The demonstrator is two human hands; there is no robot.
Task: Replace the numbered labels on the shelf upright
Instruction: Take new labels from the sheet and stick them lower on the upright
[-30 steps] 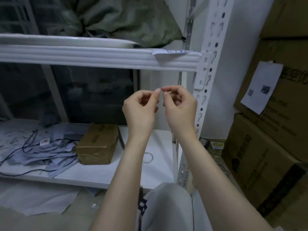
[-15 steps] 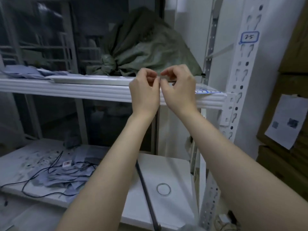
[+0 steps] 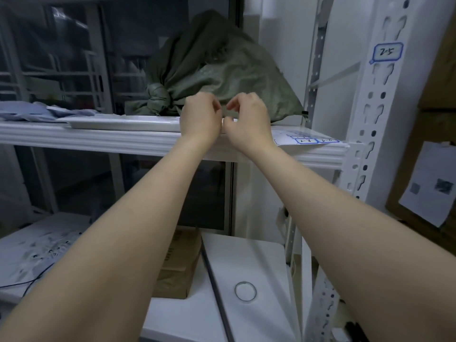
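Observation:
A white perforated shelf upright (image 3: 370,134) stands at the right, with a blue-bordered label reading "2-5" (image 3: 387,53) stuck high on it. A sheet of blue-bordered numbered labels (image 3: 306,139) lies on the shelf's right end, next to the upright. My left hand (image 3: 199,114) and my right hand (image 3: 246,117) are raised side by side over the shelf's front edge, left of the sheet. Each has its thumb and forefinger pinched, and the fingertips of the two hands are almost touching. Whether anything small is held between them is too hard to see.
A knotted green sack (image 3: 217,70) and a white tray (image 3: 118,123) sit on the shelf behind my hands. The lower shelf holds a cardboard box (image 3: 177,262), a ring (image 3: 245,292), a black rod (image 3: 214,275) and cables. Stacked cartons with a paper sheet (image 3: 429,183) stand at the right.
My hands rose from below the shelf beam to its top edge, staying pinched together. The view tilted up, bringing the "2-5" label and the label sheet into sight.

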